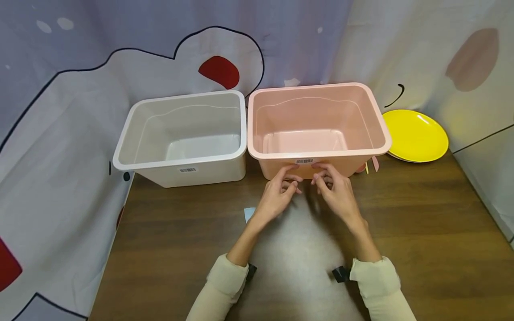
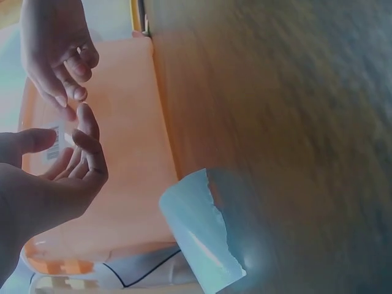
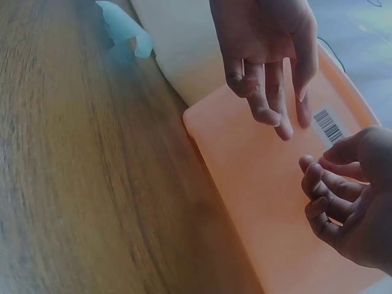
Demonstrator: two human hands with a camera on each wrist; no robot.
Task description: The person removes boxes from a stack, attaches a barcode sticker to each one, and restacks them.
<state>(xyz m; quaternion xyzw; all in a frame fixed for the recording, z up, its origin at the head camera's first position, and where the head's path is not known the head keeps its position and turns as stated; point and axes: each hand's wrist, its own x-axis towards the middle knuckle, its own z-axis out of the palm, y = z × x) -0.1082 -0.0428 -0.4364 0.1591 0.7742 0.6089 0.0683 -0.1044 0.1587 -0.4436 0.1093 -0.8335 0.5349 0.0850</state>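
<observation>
Both hands hover before the front wall of a pink plastic bin, just under its barcode label. My left hand has loosely bent fingers with nothing visible in them. Facing it, my right hand is also loosely curled, its thumb close to the index finger; no object shows between them. In the left wrist view the fingertips of the two hands come close together. A curled light-blue piece with a torn edge lies on the table, partly hidden behind the left forearm in the head view.
A white bin stands left of the pink one, rims nearly side by side; both bins' visible insides hold nothing. To the right is a yellow plate. Small pink and yellow pieces peek from behind the pink bin. A patterned curtain hangs behind.
</observation>
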